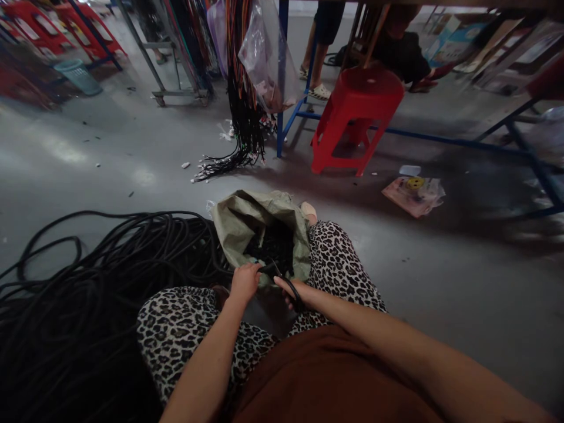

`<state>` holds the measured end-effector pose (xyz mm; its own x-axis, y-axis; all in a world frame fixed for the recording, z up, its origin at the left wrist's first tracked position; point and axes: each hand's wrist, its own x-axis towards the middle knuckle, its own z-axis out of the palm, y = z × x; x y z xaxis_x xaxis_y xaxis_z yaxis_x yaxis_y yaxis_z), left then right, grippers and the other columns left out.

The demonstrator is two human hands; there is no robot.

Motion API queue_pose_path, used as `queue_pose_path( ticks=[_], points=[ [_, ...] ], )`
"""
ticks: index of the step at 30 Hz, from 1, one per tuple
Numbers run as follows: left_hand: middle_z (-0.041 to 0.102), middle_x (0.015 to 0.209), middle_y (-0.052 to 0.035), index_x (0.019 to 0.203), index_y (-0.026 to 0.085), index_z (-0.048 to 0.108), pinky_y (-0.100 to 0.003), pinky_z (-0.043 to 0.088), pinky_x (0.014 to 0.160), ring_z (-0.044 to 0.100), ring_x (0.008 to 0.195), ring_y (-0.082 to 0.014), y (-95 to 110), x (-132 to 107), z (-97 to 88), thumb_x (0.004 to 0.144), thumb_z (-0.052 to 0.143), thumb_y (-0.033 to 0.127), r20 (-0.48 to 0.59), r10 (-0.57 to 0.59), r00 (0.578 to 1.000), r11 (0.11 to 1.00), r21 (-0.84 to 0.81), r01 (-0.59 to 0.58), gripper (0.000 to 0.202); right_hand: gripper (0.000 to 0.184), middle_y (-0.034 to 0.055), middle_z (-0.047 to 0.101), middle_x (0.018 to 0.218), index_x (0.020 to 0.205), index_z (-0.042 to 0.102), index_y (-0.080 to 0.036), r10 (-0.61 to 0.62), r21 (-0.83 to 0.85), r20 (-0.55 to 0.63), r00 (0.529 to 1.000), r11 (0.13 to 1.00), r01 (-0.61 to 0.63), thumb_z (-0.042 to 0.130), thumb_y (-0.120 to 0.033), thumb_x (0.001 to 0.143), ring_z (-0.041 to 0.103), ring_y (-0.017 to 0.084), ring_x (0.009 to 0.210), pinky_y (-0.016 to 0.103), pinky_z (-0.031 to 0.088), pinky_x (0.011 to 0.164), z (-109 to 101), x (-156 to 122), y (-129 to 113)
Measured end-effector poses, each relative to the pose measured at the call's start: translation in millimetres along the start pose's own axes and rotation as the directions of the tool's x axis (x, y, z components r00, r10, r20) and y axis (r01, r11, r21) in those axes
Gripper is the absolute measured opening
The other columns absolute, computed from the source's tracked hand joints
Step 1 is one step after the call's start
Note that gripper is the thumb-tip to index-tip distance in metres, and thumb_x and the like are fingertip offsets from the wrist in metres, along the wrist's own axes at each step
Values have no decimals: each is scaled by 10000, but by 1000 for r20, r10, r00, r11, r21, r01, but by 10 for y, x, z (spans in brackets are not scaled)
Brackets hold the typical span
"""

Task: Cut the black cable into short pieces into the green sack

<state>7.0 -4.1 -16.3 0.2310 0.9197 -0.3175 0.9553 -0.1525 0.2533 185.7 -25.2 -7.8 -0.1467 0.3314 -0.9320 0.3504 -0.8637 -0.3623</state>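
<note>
My left hand (245, 282) is closed around a piece of black cord (267, 268), whose end points right over the near rim of a sack. In my right hand (294, 292) is a pair of scissors (295, 298) with black handles, the blades right by the cord's end. Whether the blades touch the cord I cannot tell. The greenish woven sack (231, 226) stands open between my knees. Dark pieces (282, 241) lie inside it, too dim to make out singly. A large heap of black cord (171, 249) spreads over the floor on my left.
Ahead hang bundles of dark cords (244, 117) with white tips reaching the floor, beside a clear plastic bag (271, 64). A red stool (359, 117) stands by a blue table frame (280, 126). A plastic packet (416, 195) lies at right. Other people's legs (324, 41) show behind.
</note>
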Motion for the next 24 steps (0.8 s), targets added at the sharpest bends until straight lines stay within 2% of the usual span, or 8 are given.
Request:
queue_pose_path(
  ticks=[17, 21, 24],
  points=[
    [636, 1052, -59, 1147, 248, 605, -326, 377, 887, 555, 1040, -205, 22, -5, 3, 850, 508, 216, 60, 33, 998, 999, -17, -32, 315, 512, -13, 502, 477, 790, 508, -134, 0, -22, -27, 1000, 1000, 0, 454, -642, 838, 489, 106, 329, 187, 397, 311, 6, 186, 82],
    [638, 1058, -57, 1146, 249, 607, -324, 382, 881, 558, 1042, -207, 31, -6, -15, 850, 510, 217, 54, 39, 998, 999, -21, -38, 313, 486, -33, 469, 462, 773, 511, -139, -25, 15, 4, 1000, 1000, 25, 434, -610, 865, 455, 89, 311, 182, 398, 308, -1, 96, 49],
    [643, 1049, -56, 1143, 243, 609, -320, 389, 870, 564, 1031, -205, 30, -4, -14, 855, 505, 222, 45, 51, 998, 998, -32, -49, 308, 483, -36, 443, 426, 718, 507, -142, -18, -23, -22, 1000, 1000, 17, 431, -594, 873, 427, 87, 290, 174, 361, 280, -7, 15, 11]
  ],
)
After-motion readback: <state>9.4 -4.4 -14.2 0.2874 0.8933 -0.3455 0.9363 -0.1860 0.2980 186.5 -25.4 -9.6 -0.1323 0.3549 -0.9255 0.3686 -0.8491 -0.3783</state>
